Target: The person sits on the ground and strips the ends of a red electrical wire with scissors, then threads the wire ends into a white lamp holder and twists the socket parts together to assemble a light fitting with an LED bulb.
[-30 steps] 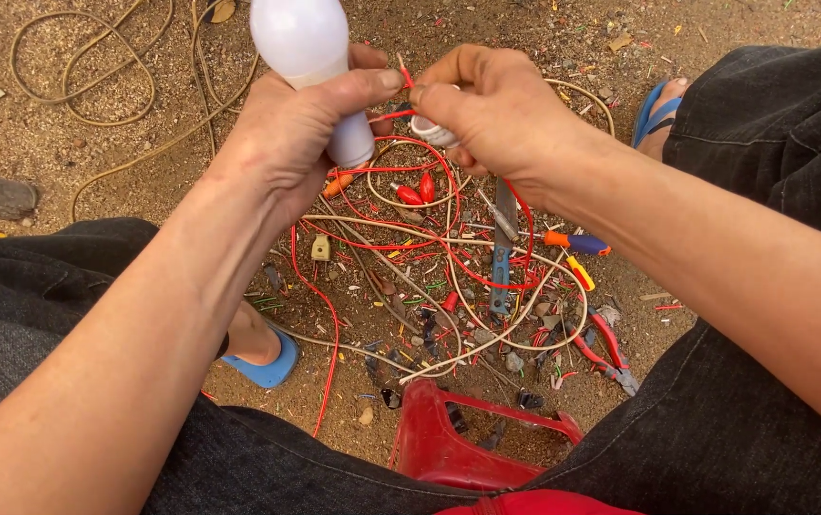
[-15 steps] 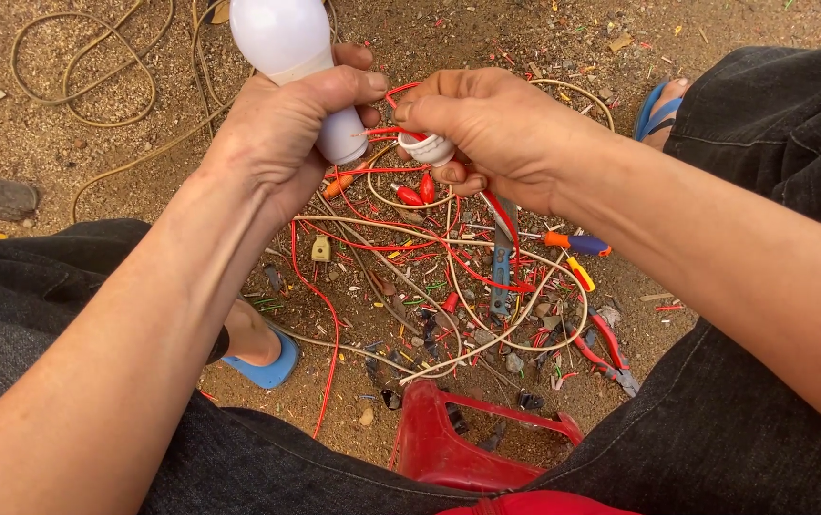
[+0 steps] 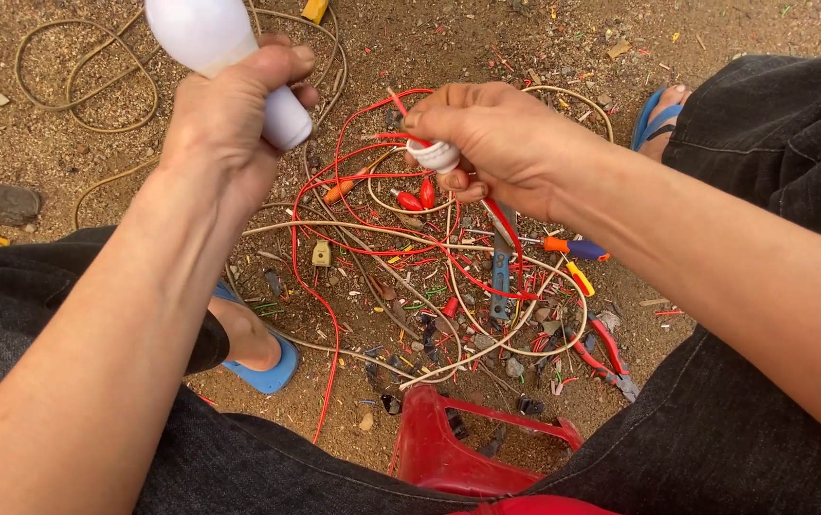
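A white light bulb (image 3: 215, 52) sits high in the frame, wrapped at its neck by the left hand (image 3: 229, 124), whose fingers close firmly around it while the round glass end sticks out past the thumb. Well apart to the right, the right hand (image 3: 501, 143) pinches a small white lamp socket (image 3: 432, 154) between thumb and fingertips, with red wire (image 3: 372, 191) trailing from it toward the ground. Below both hands lies a tangle of red and beige wires (image 3: 410, 286) on sandy dirt (image 3: 67, 143). Among the wires rest a screwdriver (image 3: 573, 250) with an orange and blue handle and red-handled pliers (image 3: 606, 348). A red plastic stool (image 3: 472, 448) stands between the person's knees, and blue sandals (image 3: 263, 367) show on the feet.
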